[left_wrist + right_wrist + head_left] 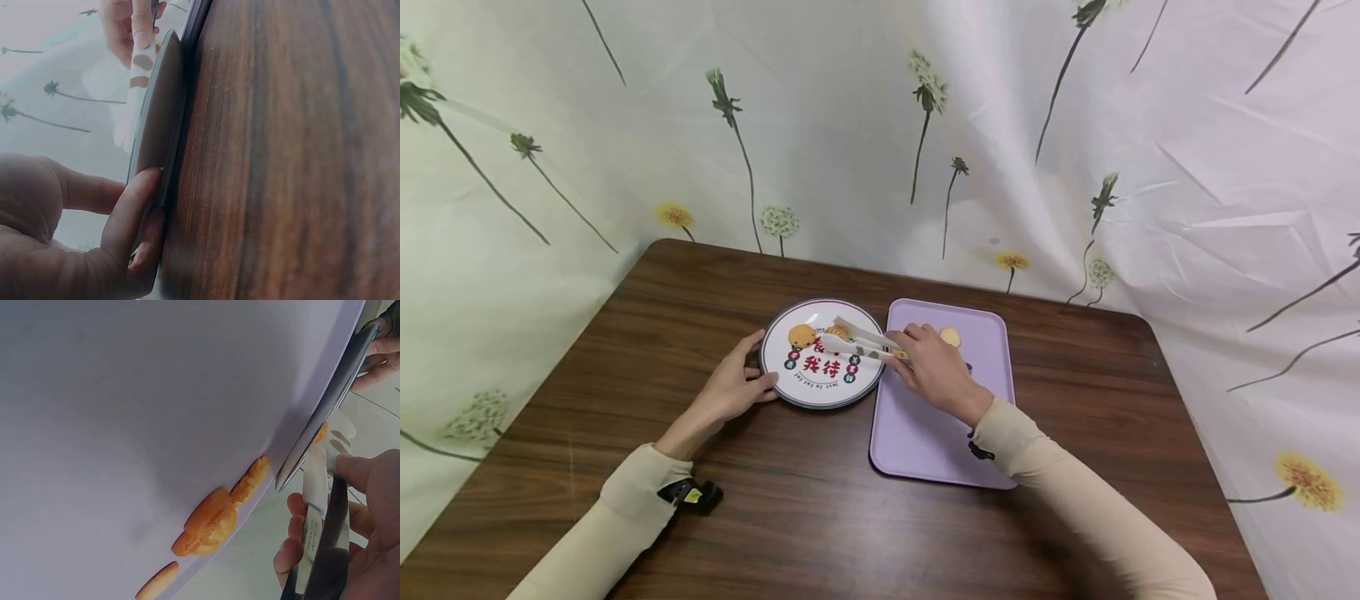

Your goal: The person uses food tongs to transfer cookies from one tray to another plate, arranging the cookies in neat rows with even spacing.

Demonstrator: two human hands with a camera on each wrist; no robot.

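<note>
A round white plate (808,403) with red lettering lies on the brown table, and my left hand (758,360) grips its left rim. The left wrist view shows the thumb and fingers (132,220) pinching that plate edge (159,119). My right hand (904,350) holds white tongs (857,340) whose tips reach over the plate beside two golden pastries (801,336). A lilac tray (925,433) lies to the right of the plate, with a pastry (950,337) near its far edge. In the right wrist view several pastries (209,522) sit on the tray (156,412) near the tongs (314,487).
The dark wood table (820,517) has a rounded far edge. A white floral cloth (865,133) hangs behind and to both sides. Bare tabletop (287,156) lies in front of the plate and tray.
</note>
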